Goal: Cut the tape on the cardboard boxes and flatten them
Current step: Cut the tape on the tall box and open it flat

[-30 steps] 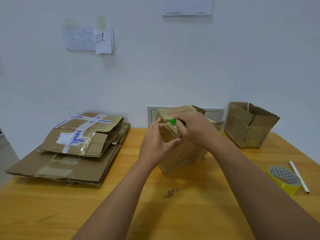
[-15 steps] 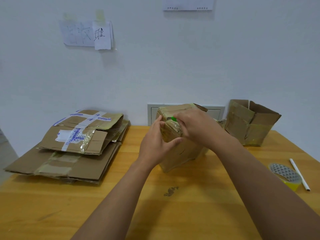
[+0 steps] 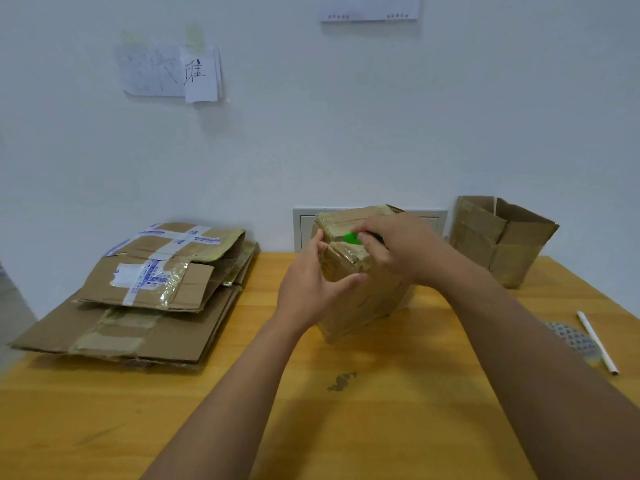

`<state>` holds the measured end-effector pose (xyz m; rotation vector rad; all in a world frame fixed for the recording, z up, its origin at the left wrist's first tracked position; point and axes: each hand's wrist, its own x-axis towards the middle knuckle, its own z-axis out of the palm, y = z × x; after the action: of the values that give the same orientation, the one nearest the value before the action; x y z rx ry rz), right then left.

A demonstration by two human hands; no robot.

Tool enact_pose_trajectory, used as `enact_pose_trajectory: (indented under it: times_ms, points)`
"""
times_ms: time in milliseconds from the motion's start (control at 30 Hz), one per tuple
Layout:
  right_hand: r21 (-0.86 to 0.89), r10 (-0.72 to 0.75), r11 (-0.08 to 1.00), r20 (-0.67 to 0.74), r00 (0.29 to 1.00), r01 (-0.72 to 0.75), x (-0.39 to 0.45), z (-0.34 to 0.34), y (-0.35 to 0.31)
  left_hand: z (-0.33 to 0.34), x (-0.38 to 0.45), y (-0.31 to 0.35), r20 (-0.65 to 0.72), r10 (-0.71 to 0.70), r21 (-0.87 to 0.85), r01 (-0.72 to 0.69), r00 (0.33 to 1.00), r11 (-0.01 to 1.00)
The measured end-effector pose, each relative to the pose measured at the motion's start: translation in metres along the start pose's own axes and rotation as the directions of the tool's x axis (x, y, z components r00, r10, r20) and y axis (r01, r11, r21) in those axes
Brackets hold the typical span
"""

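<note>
A small taped cardboard box (image 3: 374, 299) stands tilted on the wooden table (image 3: 311, 427), near the wall. My left hand (image 3: 311, 285) grips its near left corner and steadies it. My right hand (image 3: 398, 247) is shut on a green cutter (image 3: 351, 238), whose tip rests at the tape seam on the box's upper face. The blade itself is too small to make out. A second brown box (image 3: 502, 237), open at the top, stands at the back right.
A pile of flattened cardboard boxes (image 3: 149, 292) lies on the table's left side. At the right edge lie a roll of tape (image 3: 571, 337) and a white pen (image 3: 595, 341). A white wall panel (image 3: 304, 226) sits behind the held box.
My right hand has drawn the green cutter a little to the right along the seam. My left hand keeps its grip on the box. The camera tilted slightly.
</note>
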<state>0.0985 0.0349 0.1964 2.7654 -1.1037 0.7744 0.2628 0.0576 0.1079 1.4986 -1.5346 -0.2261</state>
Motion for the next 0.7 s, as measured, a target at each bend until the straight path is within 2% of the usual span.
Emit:
enact_pose_trajectory:
  times_ms: [300,533,700]
  points:
    - [0.025,0.002,1.000,-0.067,0.998,0.000,-0.0049,0.0088,-0.0007,0.0024,-0.0059,-0.0023,-0.007,0.025,0.028,-0.025,1.000,0.999]
    - [0.031,-0.010,0.999,-0.031,0.999,0.011,-0.0037,0.0063,0.0022,0.0040,-0.0091,-0.0017,-0.009,0.025,0.009,-0.025,1.000,1.000]
    - [-0.038,0.002,0.999,0.066,0.998,0.000,0.0041,0.0089,-0.0019,0.0042,-0.0071,-0.0032,-0.006,0.019,0.010,-0.019,1.000,1.000]
